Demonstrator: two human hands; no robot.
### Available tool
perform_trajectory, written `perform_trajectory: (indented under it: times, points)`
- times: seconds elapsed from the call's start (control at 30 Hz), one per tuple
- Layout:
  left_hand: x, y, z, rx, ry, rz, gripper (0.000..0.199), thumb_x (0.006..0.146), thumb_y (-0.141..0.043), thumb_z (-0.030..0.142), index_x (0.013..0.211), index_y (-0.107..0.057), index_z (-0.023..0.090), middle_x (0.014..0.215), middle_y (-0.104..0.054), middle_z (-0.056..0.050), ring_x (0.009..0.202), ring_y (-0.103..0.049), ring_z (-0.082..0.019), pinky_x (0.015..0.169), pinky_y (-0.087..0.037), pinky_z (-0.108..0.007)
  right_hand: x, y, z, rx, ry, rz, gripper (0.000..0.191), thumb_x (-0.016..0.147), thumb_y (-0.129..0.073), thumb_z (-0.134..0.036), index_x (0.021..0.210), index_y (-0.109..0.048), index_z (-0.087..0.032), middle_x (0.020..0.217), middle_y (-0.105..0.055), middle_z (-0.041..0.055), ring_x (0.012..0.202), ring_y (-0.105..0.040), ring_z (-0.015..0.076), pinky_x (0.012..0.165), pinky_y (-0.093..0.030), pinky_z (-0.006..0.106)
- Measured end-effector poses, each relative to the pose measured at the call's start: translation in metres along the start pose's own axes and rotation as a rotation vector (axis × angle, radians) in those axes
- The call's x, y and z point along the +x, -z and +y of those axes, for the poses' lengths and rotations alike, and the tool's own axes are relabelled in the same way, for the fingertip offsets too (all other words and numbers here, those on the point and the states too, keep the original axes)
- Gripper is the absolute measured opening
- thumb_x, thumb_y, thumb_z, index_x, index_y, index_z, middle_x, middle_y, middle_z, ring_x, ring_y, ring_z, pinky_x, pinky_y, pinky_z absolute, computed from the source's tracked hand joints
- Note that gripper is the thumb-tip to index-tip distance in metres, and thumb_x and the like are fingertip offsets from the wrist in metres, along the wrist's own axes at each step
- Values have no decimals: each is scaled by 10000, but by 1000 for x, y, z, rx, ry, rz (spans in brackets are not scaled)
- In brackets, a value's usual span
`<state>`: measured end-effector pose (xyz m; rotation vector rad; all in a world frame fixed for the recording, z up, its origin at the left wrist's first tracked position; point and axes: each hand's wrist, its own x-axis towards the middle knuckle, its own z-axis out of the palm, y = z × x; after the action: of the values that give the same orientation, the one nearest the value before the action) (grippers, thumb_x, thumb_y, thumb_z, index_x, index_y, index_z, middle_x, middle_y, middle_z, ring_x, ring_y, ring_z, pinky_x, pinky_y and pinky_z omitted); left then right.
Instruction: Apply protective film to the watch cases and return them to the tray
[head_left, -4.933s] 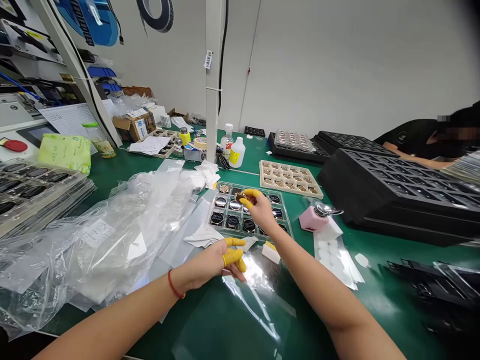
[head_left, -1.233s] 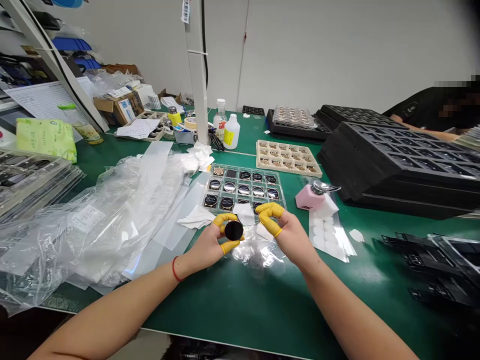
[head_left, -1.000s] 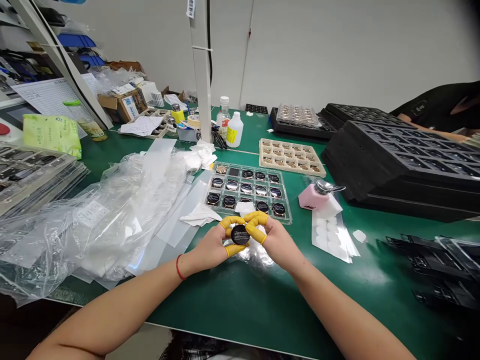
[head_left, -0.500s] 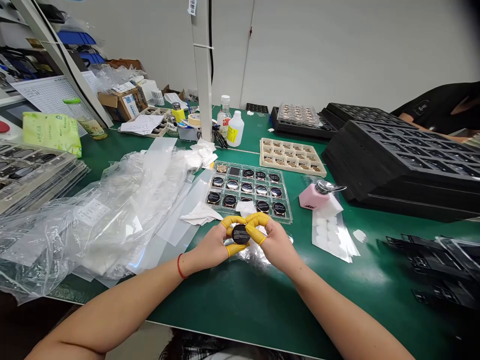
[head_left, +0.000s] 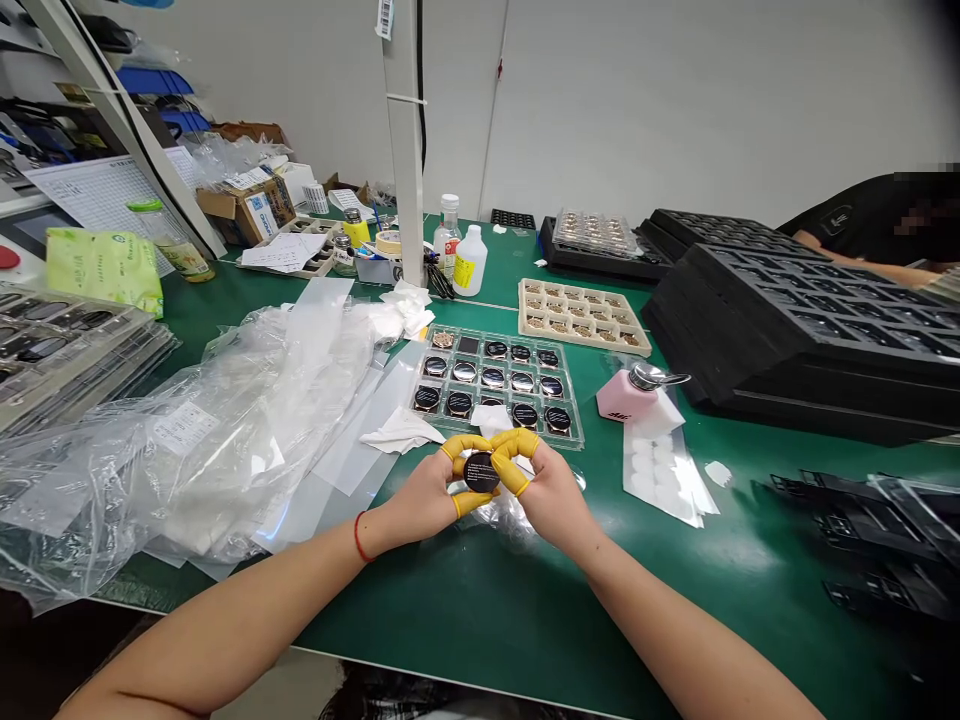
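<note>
Head-worn view, forward and down

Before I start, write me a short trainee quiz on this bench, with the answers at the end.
1. True or false: the left hand and the right hand both touch the round black disc.
2. Seen from the wearer, where does the pink pump bottle stand relative to the clear tray? A) to its left B) to its right C) inside it
3. Fill in the blank: the red band is on the ____ wrist.

Key: 1. true; 2. B; 3. left
</note>
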<state>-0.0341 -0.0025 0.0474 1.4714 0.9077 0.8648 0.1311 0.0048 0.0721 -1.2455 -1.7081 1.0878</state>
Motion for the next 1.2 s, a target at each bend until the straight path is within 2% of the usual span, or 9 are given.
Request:
perform_trajectory:
  times: [0.73, 0.87, 0.93, 1.0, 1.07, 1.13, 1.2]
  points:
    - [-1, 0, 2, -34, 14, -5, 428, 750, -654, 222, 1132, -463, 226, 997, -613, -25, 865, -619, -155, 796, -499, -294, -3, -4, 6, -114, 74, 51, 72, 808, -514, -213, 759, -566, -220, 948, -611, 30, 923, -537, 193, 827, -397, 354]
    - [0, -1, -1, -63, 29, -10, 450, 741, -664, 227, 1139, -455, 219, 987, -624, -34, 869, -623, -165, 816, -501, -318, -2, 0, 7, -285, 218, 75, 79, 820, -512, -217, 771, -573, -221, 936, -632, 36, 900, -540, 197, 823, -392, 370]
    - [1, -1, -2, -71, 46, 1, 459, 736, -669, 234, 1140, -452, 215, 989, -626, -41, 866, -624, -168, 808, -502, -318, 0, 8, 8, -443, 340, 94, 86, 833, -509, -233, 832, -594, -224, 940, -645, 45, 904, -538, 209, 839, -377, 391]
    - [2, -1, -3, -70, 63, 22, 464, 725, -680, 241, 1131, -457, 216, 1006, -619, -44, 868, -621, -168, 796, -502, -312, 2, 21, 13, -616, 383, 120, 132, 847, -497, -258, 910, -607, -220, 975, -647, 67, 922, -536, 229, 834, -375, 405]
    - [2, 0, -4, -69, 82, 30, 472, 714, -690, 249, 1125, -461, 217, 988, -618, -39, 853, -620, -165, 784, -501, -311, 5, 33, 24, -794, 288, 123, 153, 844, -498, -272, 918, -616, -209, 941, -648, 95, 885, -546, 247, 760, -395, 393]
    - [2, 0, -5, -63, 96, 30, 490, 706, -696, 259, 1134, -460, 217, 949, -623, -34, 821, -618, -161, 768, -501, -314, 8, 41, 39, -926, 149, 101, 101, 801, -551, -264, 826, -624, -198, 796, -639, 106, 775, -557, 249, 652, -395, 367]
    - [2, 0, -6, -41, 109, 34, 512, 700, -700, 267, 1150, -461, 220, 947, -626, -36, 794, -612, -156, 748, -498, -314, 10, 43, 56, -997, 75, 92, 58, 737, -620, -252, 724, -604, -198, 688, -603, 96, 691, -547, 239, 590, -380, 348]
